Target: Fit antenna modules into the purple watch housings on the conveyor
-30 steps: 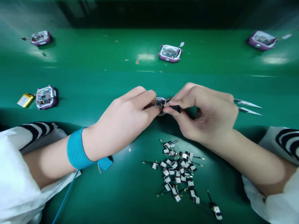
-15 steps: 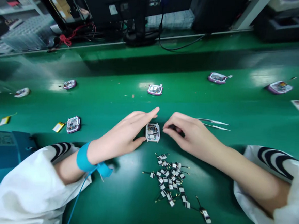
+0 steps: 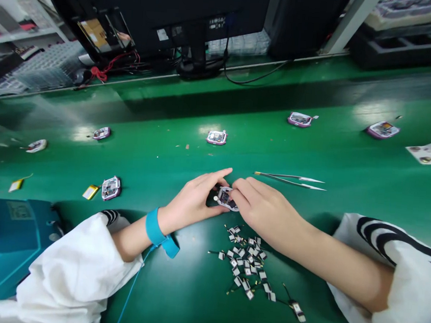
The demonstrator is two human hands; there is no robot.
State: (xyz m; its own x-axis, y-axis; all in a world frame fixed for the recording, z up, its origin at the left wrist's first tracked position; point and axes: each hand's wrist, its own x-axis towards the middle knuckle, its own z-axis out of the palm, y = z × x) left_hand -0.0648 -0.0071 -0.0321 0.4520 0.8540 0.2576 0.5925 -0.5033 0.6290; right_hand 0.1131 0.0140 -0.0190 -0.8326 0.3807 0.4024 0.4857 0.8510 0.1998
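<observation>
Glossy green coating covers the counter (image 3: 164,150), the tweezers (image 3: 290,180) are smooth polished metal, the left sleeve (image 3: 63,274) is soft white cloth, the wrist strap (image 3: 155,226) matt blue fabric, the small housing (image 3: 225,198) shiny plastic

Left hand (image 3: 192,204), right hand (image 3: 267,212) now closed on purple-rimmed circuit module (image 3: 224,198), module tilted.

Black-striped white sleeve (image 3: 383,242); green workbench (image 3: 348,205)
</observation>
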